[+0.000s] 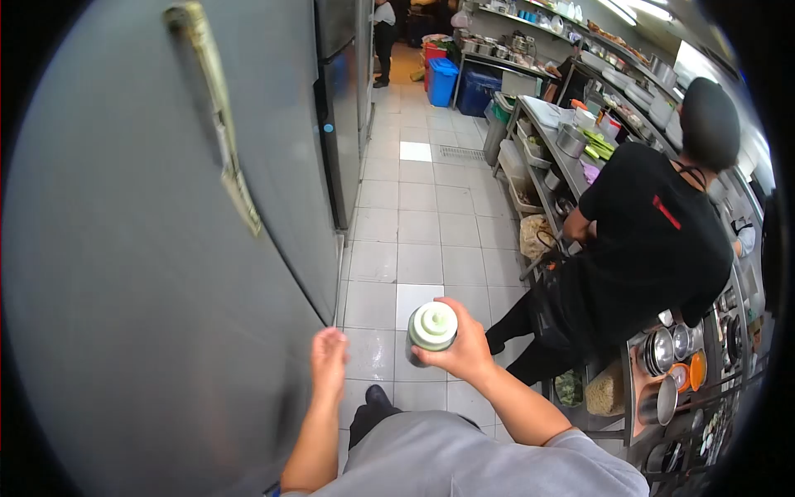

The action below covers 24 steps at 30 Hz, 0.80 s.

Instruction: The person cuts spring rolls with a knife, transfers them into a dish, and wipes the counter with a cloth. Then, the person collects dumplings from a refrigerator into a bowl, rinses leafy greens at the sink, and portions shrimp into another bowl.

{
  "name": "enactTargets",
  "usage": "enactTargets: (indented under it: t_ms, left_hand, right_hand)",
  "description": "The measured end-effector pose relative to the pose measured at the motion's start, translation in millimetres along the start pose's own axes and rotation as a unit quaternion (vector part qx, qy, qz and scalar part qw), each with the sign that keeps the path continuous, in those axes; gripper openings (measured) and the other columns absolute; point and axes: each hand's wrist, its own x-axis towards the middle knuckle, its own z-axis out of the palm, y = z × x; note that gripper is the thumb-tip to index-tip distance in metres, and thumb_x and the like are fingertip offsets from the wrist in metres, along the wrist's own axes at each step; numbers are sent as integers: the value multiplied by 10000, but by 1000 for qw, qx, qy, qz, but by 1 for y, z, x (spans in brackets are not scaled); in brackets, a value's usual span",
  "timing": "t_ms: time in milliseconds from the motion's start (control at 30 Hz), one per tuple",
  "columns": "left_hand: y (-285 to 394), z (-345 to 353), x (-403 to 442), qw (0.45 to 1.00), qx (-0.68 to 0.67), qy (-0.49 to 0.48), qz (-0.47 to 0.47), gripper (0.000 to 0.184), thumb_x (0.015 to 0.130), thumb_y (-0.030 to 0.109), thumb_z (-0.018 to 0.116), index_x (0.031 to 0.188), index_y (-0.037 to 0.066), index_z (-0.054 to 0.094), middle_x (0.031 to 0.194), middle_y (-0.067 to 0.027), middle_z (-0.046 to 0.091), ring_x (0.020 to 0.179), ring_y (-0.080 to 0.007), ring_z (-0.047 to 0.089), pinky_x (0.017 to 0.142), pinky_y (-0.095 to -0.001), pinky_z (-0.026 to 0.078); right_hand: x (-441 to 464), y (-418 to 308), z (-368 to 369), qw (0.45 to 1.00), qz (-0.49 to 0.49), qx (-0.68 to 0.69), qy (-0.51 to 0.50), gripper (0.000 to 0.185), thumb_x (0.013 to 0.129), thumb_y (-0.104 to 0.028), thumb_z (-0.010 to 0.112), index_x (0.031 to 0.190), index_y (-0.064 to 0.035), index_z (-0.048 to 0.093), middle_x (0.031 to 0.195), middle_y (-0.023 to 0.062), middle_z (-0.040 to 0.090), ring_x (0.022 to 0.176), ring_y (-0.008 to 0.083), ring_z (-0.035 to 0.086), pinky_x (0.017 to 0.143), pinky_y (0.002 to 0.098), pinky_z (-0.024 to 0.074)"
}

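Observation:
My right hand is wrapped round a bottle in front of my body. Seen from above, the bottle shows a pale green, stepped round top; its darker body is mostly hidden below. To the left, my left hand is raised beside the large grey metal door, with its fingers loosely bent and nothing visible in them. A long, worn handle is fixed to that door, well above my left hand.
A co-worker in black stands close on my right at a steel counter. Metal bowls sit on a lower shelf there. The tiled aisle runs ahead to a blue bin, with another person farther off.

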Motion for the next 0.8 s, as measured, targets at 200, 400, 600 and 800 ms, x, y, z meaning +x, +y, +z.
enactTargets:
  t_ms: [200,400,600,800]
  left_hand:
    - [201,47,57,683,176,165,689,434,987,15,549,1413,-4,467,1461,-253,505,1368,-363,522,1056,-424,509]
    - [292,109,139,619,113,273,728,593,990,12,521,1547,-64,332,1560,-314,404,1426,-413,462,1189,-486,401]
    - [314,167,198,604,189,466,618,640,1021,26,613,1568,-95,304,1533,-266,461,1383,-301,505,1146,-395,417]
    - [327,176,206,615,78,574,536,581,1016,84,674,1506,-81,409,1367,-191,601,1269,-245,572,1092,-359,452]
  right_hand:
    - [141,55,-6,997,7,-36,64,861,684,-320,962,1365,-23,526,1166,157,728,1105,283,721,966,399,568]
    - [306,124,0,999,10,35,26,806,694,-291,953,1339,-33,544,1194,162,687,1130,340,686,968,435,555]
    - [462,178,14,997,-76,27,-17,826,679,-294,963,1342,-37,541,1157,147,718,1107,287,704,960,406,563]
    - [567,197,29,973,-173,61,-139,790,673,-260,959,1319,-40,561,1212,175,692,1112,362,687,955,434,557]
